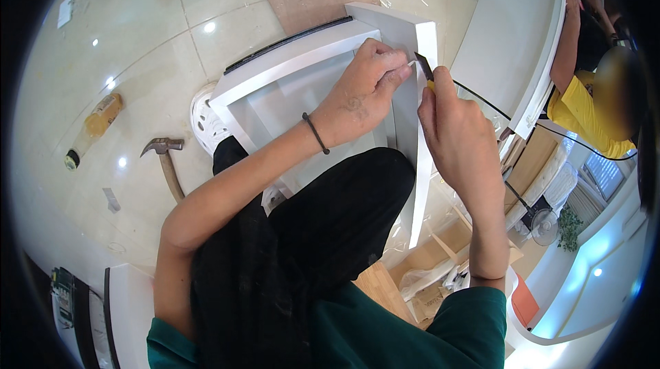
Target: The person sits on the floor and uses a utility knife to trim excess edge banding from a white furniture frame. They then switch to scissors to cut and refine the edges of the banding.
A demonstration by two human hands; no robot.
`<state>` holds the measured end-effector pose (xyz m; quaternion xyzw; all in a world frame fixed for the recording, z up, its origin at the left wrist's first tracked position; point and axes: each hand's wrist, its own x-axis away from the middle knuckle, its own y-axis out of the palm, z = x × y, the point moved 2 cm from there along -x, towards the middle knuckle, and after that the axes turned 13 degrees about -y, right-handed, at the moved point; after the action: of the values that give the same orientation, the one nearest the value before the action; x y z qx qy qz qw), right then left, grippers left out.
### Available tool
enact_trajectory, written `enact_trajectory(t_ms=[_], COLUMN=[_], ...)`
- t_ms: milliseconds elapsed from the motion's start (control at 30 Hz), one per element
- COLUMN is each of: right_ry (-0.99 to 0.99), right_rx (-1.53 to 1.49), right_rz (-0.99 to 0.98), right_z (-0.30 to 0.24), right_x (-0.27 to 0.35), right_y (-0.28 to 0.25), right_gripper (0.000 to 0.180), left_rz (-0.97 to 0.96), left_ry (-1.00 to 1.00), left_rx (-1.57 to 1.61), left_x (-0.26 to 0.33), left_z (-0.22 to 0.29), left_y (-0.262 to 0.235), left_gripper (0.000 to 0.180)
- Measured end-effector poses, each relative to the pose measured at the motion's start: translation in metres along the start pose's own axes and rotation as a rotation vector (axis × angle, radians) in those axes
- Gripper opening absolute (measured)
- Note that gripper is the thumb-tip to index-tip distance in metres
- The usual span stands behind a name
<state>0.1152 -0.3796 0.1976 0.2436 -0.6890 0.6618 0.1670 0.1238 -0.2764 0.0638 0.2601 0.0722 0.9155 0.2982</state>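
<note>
A white box-like furniture frame point(254, 80) with raised panels sits in front of me, my knee against it. My right hand point(462, 125) is closed around a utility knife point(423, 65) with a dark blade and a bit of yellow at the handle. The blade points up and left, close to the frame's long white side board point(421, 163). My left hand point(361, 91) is closed in a pinch beside the blade. A thin white strip point(412, 62) shows at its fingertips; its other end is hidden.
On the tiled floor to the left lie a claw hammer point(167, 159) and a bottle of orange drink point(103, 116). A long white panel point(509, 32) stands at the right, with a person in a yellow shirt point(584, 108) behind it. A fan point(543, 226) is farther right.
</note>
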Motion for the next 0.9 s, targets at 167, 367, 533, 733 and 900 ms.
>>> enact_trajectory(t_ms=[167, 367, 533, 733, 900], right_ry=[-0.012, -0.015, -0.026, -0.031, -0.005], right_rx=[-0.049, -0.079, -0.084, -0.041, -0.148], right_rz=[-0.035, -0.049, -0.07, -0.041, 0.083], right_z=[0.003, 0.005, 0.005, 0.001, -0.003], right_x=[-0.003, -0.006, -0.013, -0.014, 0.004], right_y=[-0.004, -0.007, -0.005, -0.003, -0.007], right_gripper=[0.017, 0.017, 0.018, 0.018, 0.016], left_rz=[0.0, 0.001, -0.026, -0.103, -0.032], left_ry=[0.075, 0.142, 0.174, 0.103, 0.192], left_rx=[-0.005, 0.01, -0.075, -0.037, -0.177], left_x=[-0.001, -0.003, -0.002, 0.001, -0.004], left_z=[-0.003, -0.005, -0.008, -0.011, -0.003], left_y=[-0.001, -0.001, -0.005, -0.007, -0.009], left_gripper=[0.023, 0.02, 0.021, 0.021, 0.021])
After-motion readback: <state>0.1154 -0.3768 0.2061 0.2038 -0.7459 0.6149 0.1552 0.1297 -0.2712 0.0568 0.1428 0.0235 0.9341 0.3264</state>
